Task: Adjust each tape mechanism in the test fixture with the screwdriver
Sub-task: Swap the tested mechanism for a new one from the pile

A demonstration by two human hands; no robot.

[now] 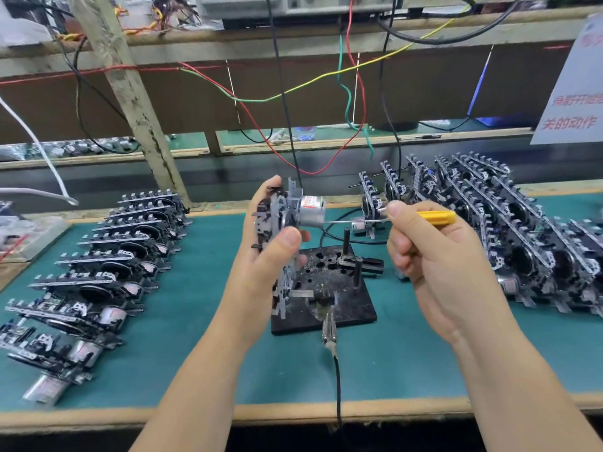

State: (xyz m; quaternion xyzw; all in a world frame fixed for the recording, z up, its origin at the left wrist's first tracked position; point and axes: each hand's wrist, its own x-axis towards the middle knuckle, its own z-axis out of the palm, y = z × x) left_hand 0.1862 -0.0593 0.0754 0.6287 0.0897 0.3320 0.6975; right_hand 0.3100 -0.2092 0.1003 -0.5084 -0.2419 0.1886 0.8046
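Two bare hands meet above the green bench (202,350) in the head view. The left hand (270,249) grips a tape mechanism (287,216) upright in the air, its fingers curled behind the frame and the thumb pressed on the near edge; the mechanism's silver motor (311,211) points right. The right hand (430,256) pinches a screwdriver (435,216) with a yellow handle between thumb and curled fingers, the thin shaft lying level with its tip at the motor's right end; whether it touches I cannot tell. Below the hands sits the black test fixture (339,298), a flat plate with upright pegs, and no mechanism is seated on it. A metal clip (329,331) on a black cable lies at its front edge. One row of mechanisms (98,275) stands on edge to the left, and a denser row (509,230) fills the right. Coloured wires (293,89) hang behind.
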